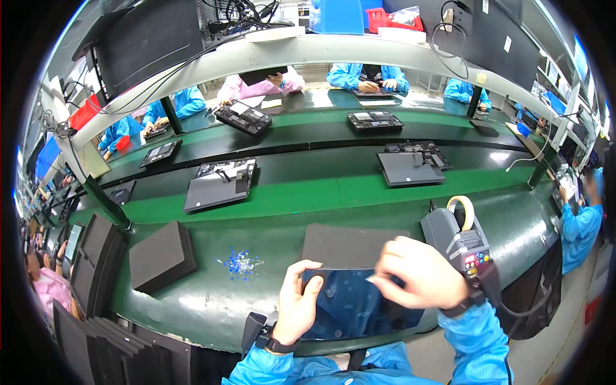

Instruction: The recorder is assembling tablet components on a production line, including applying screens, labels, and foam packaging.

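Observation:
A glossy dark panel (pixel 351 305), like a flat display screen, is tilted up at the table's near edge. My left hand (pixel 297 307) grips its left edge, thumb on the front face. Above the panel's upper right part is my right hand (pixel 420 276), fingers curled and pressed together near the surface. Whatever those fingers hold, if anything, is too small to make out. Behind the panel lies a dark grey foam sheet (pixel 346 242), partly covered by the panel and my right hand. A grey tape dispenser (pixel 443 234) with a cream tape roll (pixel 461 212) stands beyond my right hand.
Small blue and clear scraps (pixel 240 262) lie left of the panel, beside a black foam block (pixel 162 256). Opened laptop parts (pixel 218 185) sit on the green line ahead. Dark panels (pixel 106 353) stand at lower left. Co-workers (pixel 367 77) sit across; another person (pixel 581 215) is at right.

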Demonstrator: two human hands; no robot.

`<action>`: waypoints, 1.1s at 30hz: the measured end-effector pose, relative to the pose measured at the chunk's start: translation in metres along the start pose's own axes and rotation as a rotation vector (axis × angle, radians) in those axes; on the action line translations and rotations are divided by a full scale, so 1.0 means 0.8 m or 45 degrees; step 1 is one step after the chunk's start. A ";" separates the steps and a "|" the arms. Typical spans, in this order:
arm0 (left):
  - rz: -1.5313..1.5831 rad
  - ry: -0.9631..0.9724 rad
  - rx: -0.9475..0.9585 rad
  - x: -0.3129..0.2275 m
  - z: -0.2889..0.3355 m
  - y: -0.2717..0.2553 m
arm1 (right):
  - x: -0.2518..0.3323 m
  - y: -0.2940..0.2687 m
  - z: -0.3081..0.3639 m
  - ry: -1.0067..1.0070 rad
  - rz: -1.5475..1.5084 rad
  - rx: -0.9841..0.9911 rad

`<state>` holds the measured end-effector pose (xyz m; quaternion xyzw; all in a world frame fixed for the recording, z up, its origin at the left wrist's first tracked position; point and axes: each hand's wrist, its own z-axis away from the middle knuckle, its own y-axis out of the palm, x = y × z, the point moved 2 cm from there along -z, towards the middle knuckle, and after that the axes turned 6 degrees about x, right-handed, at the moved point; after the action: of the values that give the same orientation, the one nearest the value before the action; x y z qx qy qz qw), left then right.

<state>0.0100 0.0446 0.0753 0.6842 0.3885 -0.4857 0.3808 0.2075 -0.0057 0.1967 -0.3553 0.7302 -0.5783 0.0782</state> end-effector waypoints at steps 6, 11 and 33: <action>0.064 -0.022 0.062 -0.015 0.010 0.009 | 0.000 0.028 -0.034 -0.081 0.216 0.129; 0.063 -0.070 0.088 -0.011 0.014 0.005 | -0.007 0.043 -0.034 -0.099 0.263 0.159; 0.122 -0.090 0.012 0.003 0.000 -0.003 | 0.005 0.072 -0.004 0.073 0.298 -0.489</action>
<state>0.0080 0.0460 0.0728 0.6863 0.3393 -0.4925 0.4139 0.1787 -0.0011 0.1472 -0.2597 0.8652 -0.4254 0.0548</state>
